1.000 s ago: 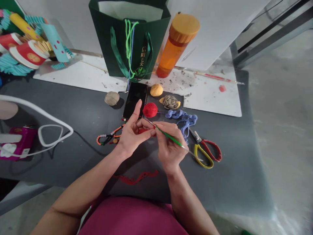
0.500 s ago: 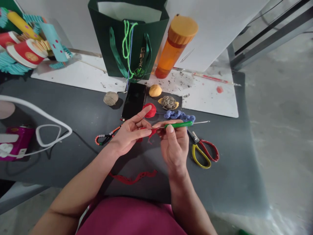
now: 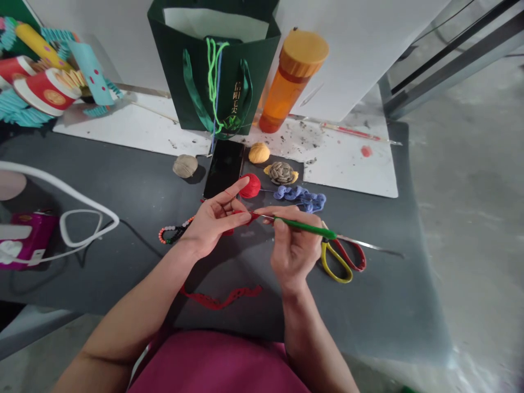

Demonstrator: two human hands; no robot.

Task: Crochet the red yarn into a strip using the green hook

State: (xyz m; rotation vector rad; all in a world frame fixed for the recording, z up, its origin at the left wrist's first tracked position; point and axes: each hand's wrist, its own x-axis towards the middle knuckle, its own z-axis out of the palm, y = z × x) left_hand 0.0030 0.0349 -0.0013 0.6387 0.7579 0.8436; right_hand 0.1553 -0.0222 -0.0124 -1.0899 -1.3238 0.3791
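At the far left a purple box [image 3: 30,237] is cut off by the edge of view. A string of beads [image 3: 170,227] lies beside the left hand [image 3: 210,226], which hides part of it. Below, a red strip [image 3: 216,301] lies on the table, its left end close to the forearm; whether it joins the piece in hand cannot be made out. The left hand has stayed much where it was, thumb and fingers pinching a small red piece [image 3: 254,216], its index finger stretched out in front of the red ball of yarn [image 3: 250,188]. Most of that piece is hidden behind the fingers, so its shape cannot be told. The clearest change is at the right hand [image 3: 297,245]: half a second ago its hook [image 3: 305,226] lay tilted slightly up to the right; now it slopes down that way, gripped like a pen, its near end at the red piece. That suggests the hook is being worked at the stitches, though its tip is too small to see whether it has caught a loop. Farther right, the hand and hook partly cover the scissors [image 3: 345,258], their blades mostly out of sight.
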